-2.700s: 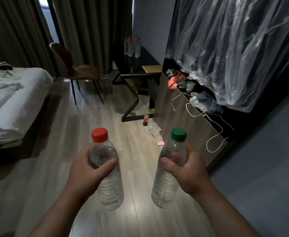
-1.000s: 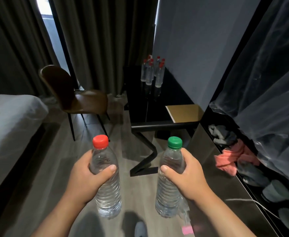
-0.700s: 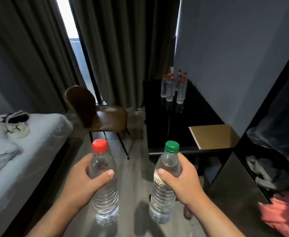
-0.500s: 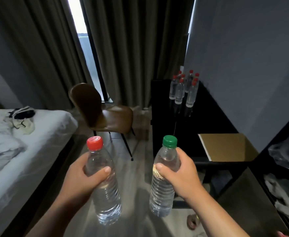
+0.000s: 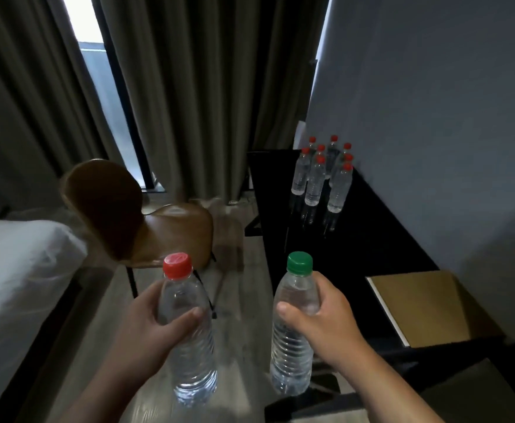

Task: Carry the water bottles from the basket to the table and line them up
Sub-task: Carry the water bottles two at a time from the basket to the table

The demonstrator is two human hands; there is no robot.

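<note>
White bed point(image 5: 21, 270) far left of the black surface point(image 5: 360, 245); brown chair point(image 5: 134, 215) just left of it; left hand point(image 5: 149, 331) grips a red-capped bottle point(image 5: 195, 361), right hand point(image 5: 326, 328) a green-capped bottle point(image 5: 291, 355), both upright off its near left edge; clustered bottles point(image 5: 320, 178) stand at its far end.

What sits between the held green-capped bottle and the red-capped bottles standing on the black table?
Only bare glossy black tabletop between the green-capped clear plastic bottle and the red-capped clear bottles; head view.

Dim room; daylight comes only from the narrow overexposed window gap point(image 5: 82, 22). Below it, the brown leather chair point(image 5: 146, 221) is motion-blurred. Frame edges bend.
</note>
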